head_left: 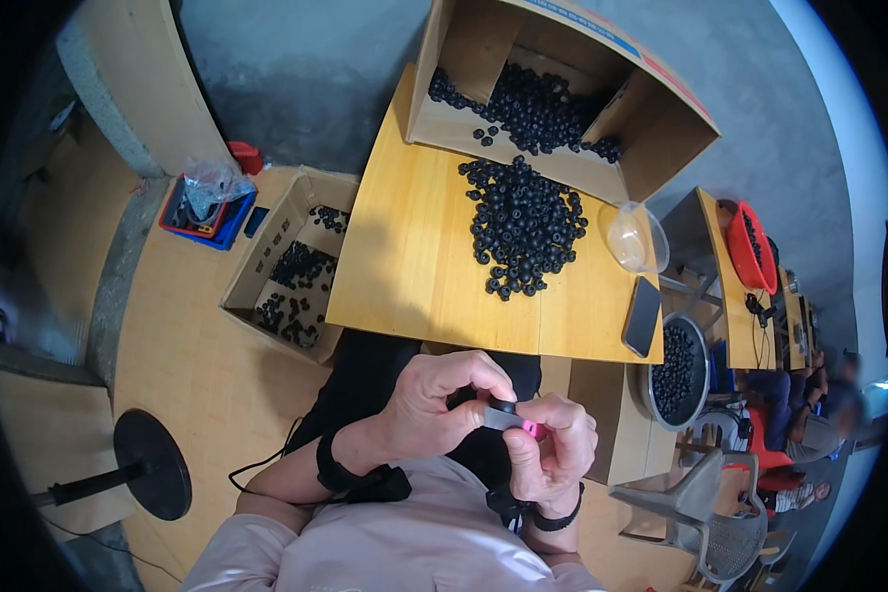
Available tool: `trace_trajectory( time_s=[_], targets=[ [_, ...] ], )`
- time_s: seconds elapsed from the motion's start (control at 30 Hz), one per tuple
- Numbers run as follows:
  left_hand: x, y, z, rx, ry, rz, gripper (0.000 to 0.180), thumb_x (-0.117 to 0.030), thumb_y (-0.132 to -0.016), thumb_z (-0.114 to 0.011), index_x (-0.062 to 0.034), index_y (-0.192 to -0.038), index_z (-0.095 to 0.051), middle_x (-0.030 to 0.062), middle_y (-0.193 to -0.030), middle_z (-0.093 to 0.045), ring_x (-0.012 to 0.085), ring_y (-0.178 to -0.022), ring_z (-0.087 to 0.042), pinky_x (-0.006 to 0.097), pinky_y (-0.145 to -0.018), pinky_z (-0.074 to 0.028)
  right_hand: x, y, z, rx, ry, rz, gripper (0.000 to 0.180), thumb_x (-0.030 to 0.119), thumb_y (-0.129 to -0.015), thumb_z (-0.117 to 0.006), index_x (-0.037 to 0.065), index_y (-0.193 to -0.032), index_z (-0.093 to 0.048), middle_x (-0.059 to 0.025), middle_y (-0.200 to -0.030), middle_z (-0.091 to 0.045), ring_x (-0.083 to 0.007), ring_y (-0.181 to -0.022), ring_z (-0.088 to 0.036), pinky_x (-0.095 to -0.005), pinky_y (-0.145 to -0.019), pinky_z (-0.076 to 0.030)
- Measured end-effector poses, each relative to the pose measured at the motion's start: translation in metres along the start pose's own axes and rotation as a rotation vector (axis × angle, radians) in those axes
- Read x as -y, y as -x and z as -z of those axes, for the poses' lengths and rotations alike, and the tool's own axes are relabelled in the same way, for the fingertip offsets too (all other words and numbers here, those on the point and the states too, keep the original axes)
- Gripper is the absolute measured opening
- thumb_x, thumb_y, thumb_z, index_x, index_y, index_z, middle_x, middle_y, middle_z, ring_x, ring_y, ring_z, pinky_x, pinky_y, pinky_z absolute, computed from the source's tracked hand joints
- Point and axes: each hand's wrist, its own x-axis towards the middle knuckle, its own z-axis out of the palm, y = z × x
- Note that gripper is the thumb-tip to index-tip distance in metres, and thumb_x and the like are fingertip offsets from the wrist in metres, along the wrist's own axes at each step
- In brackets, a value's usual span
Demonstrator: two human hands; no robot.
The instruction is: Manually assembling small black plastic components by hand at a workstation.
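Above my lap, just in front of the table's near edge, my two hands meet. My left hand (pixel 439 400) pinches a small round black rubber-like part (pixel 501 405) between thumb and fingertips. In my right hand (pixel 555 449), thumb and fingers close on a small pink-handled blade (pixel 504 419); its flat pale strip lies against the underside of the black part. Whether the edge cuts into it cannot be made out. Beyond the hands, a heap of similar black parts (pixel 528 227) spreads over the yellow wooden table (pixel 405 266).
A cardboard box (pixel 661 133) lies on its side at the table's back, with black parts inside. Rightward are a clear plastic tub (pixel 636 237), a phone (pixel 641 316) and a metal basin (pixel 703 360). Another parts-filled box (pixel 242 281) stands left. Chairs (pixel 730 523) and people are right.
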Motion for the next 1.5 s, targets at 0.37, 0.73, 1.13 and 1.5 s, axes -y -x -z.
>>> trace_trajectory(
  time_s=[0.37, 0.73, 1.13, 1.5],
  targets=[
    [-0.011, 0.004, -0.001, -0.029, -0.033, 0.014, 0.013, 0.010, -0.072, -0.059, -0.0001, -0.080, -0.057, 0.0088, -0.077, -0.061, 0.0111, -0.065, -0.057, 0.021, -0.057, -0.045, -0.037, 0.004, 0.001, -0.267, -0.055, -0.322, 0.005, 0.006, -0.081, -0.058, 0.003, -0.081, -0.054, -0.0015, -0.065, -0.050, -0.0095, -0.057, -0.045, -0.0213, -0.053, -0.037],
    [0.005, 0.000, 0.001, -0.124, 0.205, 0.083, 0.009, 0.000, -0.079, -0.064, 0.0003, -0.079, -0.055, 0.0080, -0.077, -0.059, 0.0118, -0.066, -0.055, 0.022, -0.061, -0.044, -0.039, -0.004, 0.001, -0.121, -0.576, -0.447, 0.010, 0.001, -0.077, -0.061, 0.001, -0.086, -0.056, 0.0038, -0.067, -0.049, -0.0026, -0.060, -0.040, -0.0163, -0.057, -0.033],
    [0.010, 0.006, 0.031, -0.200, -0.140, -0.058, 0.016, 0.005, -0.068, -0.067, -0.0012, -0.079, -0.059, 0.0050, -0.079, -0.054, 0.0107, -0.065, -0.053, 0.022, -0.058, -0.042, -0.016, -0.026, -0.036, 0.190, -0.498, -0.534, 0.013, 0.008, -0.081, -0.064, 0.001, -0.072, -0.057, 0.0038, -0.065, -0.050, -0.0033, -0.058, -0.040, -0.0184, -0.053, -0.032],
    [0.089, 0.053, 0.185, -0.966, -0.036, 0.292, 0.022, -0.002, -0.079, -0.062, -0.0004, -0.100, -0.056, 0.0044, -0.094, -0.056, 0.0107, -0.082, -0.053, 0.023, -0.074, -0.043, -0.138, -0.012, -0.038, -0.068, 0.352, -0.503, 0.012, 0.009, -0.072, -0.067, 0.006, -0.083, -0.063, -0.0073, -0.069, -0.058, -0.0184, -0.054, -0.054, -0.0296, -0.053, -0.044]
  ],
)
